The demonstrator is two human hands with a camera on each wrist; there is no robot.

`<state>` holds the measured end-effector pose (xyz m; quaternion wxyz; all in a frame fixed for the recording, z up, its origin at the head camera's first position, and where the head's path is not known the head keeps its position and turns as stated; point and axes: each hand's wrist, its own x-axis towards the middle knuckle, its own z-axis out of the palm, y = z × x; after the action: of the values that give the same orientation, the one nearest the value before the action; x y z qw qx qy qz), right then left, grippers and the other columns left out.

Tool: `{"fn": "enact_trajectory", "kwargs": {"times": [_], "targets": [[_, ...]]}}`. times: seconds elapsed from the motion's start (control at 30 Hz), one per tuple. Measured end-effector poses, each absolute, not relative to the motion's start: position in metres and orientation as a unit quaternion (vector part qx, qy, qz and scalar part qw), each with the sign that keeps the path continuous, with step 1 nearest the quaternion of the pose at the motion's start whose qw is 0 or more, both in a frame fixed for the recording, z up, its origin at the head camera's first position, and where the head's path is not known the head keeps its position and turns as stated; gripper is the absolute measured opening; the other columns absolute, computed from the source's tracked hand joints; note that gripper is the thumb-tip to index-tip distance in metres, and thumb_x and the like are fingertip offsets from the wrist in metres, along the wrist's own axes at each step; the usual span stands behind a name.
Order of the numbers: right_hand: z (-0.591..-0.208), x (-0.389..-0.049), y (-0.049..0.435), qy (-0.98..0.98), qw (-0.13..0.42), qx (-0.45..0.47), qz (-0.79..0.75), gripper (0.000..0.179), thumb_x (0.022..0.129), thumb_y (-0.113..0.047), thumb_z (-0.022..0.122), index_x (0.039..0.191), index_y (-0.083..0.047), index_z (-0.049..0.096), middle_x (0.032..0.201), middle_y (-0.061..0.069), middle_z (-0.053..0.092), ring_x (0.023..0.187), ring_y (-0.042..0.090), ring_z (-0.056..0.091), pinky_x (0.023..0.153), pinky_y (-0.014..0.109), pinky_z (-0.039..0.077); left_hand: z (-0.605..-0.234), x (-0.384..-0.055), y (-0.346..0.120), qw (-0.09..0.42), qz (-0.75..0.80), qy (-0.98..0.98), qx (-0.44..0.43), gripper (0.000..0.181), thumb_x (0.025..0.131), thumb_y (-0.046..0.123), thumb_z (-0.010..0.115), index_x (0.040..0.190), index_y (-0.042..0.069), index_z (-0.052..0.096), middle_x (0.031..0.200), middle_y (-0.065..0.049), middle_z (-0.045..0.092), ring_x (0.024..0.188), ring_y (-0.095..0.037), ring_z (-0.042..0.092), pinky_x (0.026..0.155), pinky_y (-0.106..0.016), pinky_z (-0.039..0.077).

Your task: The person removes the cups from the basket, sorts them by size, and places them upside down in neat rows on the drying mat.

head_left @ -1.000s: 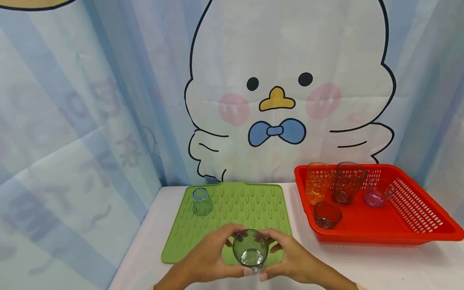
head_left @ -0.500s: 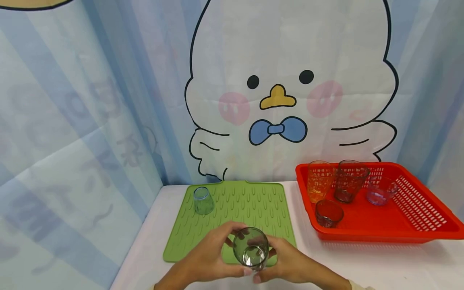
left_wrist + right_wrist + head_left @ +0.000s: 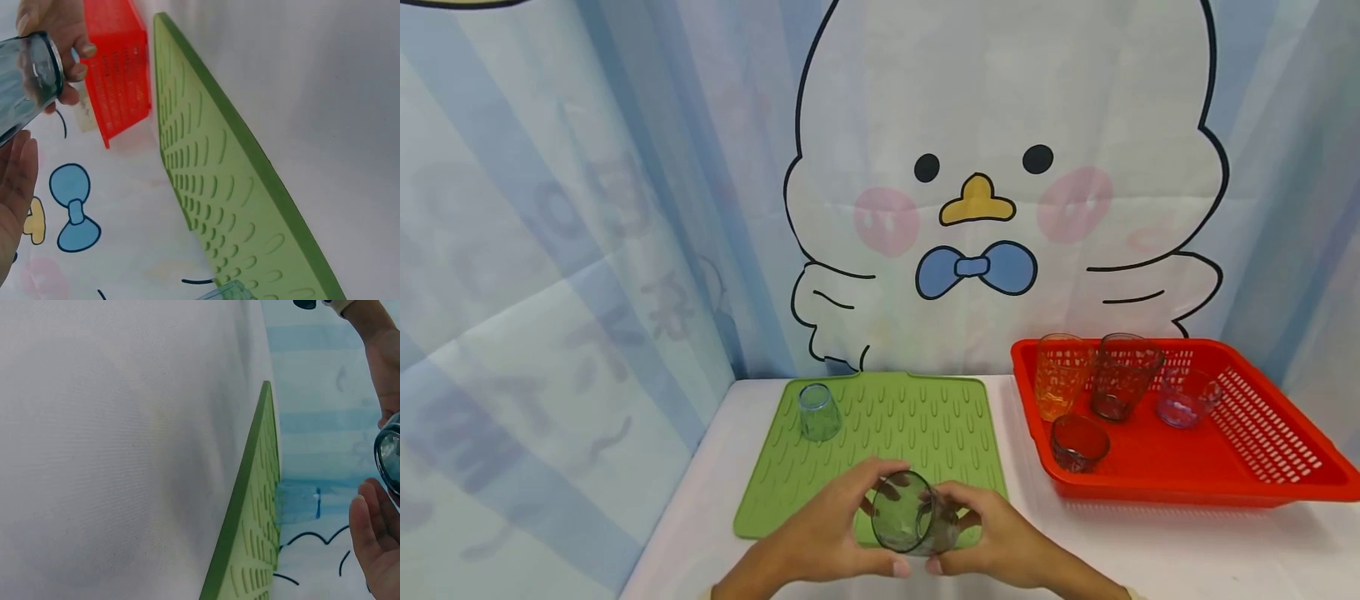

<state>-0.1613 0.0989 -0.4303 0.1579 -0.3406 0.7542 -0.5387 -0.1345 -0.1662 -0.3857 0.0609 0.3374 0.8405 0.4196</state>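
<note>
A grey see-through drinking glass (image 3: pixel 904 512) is held between my two hands in front of me, tilted so its mouth faces left in the head view. My left hand (image 3: pixel 823 529) curls round the rim end, fingers behind and thumb in front. At the base end, my right hand (image 3: pixel 1000 533) grips it with fingers and thumb. The left wrist view has the glass (image 3: pixel 28 81) raised above the table, its base toward the right hand (image 3: pixel 62 25). Below and behind it lies a green ridged mat (image 3: pixel 917 425), where a bluish glass (image 3: pixel 820 417) stands narrower end up at the left.
A red basket (image 3: pixel 1165 492) stands on the right of the white table (image 3: pixel 1195 550). In it are an orange glass (image 3: pixel 1057 387), a dark glass (image 3: pixel 1116 392), a low clear cup (image 3: pixel 1078 450) and a purple cup (image 3: pixel 1183 404). A printed curtain (image 3: pixel 970 92) hangs behind.
The grey glass has tipped over, its mouth swinging from facing up toward me to facing left. My right fingers have shifted to its base end. The basket and mat have stayed put.
</note>
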Motion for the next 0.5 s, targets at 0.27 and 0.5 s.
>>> {"fn": "enact_trajectory", "kwargs": {"times": [0.27,0.5], "targets": [[-0.4343,-0.1618,0.102,0.74,0.113,-0.348,-0.565,0.054,0.084,-0.019,0.083,0.132,-0.018,0.06,0.12,0.006,0.066,0.101,0.008,0.061,0.08,0.028,0.056,-0.3873,-0.1352,-0.1679,0.048,0.408,0.851,0.327,0.078,0.085,0.042,0.08,0.149,0.04,0.034,0.131,0.006,0.054,0.111,-0.008,0.059,0.08,-0.026,0.053],[-0.4295,-0.1629,0.1078,0.736,0.097,-0.338,-0.579,0.054,0.084,-0.015,0.082,0.133,-0.014,0.059,0.119,0.007,0.066,0.096,0.01,0.064,0.08,0.029,0.058,-0.3878,-0.1344,-0.1684,0.038,0.395,0.865,0.308,0.078,0.085,0.045,0.079,0.148,0.036,0.035,0.136,0.006,0.053,0.112,-0.014,0.061,0.08,-0.028,0.053]]}}
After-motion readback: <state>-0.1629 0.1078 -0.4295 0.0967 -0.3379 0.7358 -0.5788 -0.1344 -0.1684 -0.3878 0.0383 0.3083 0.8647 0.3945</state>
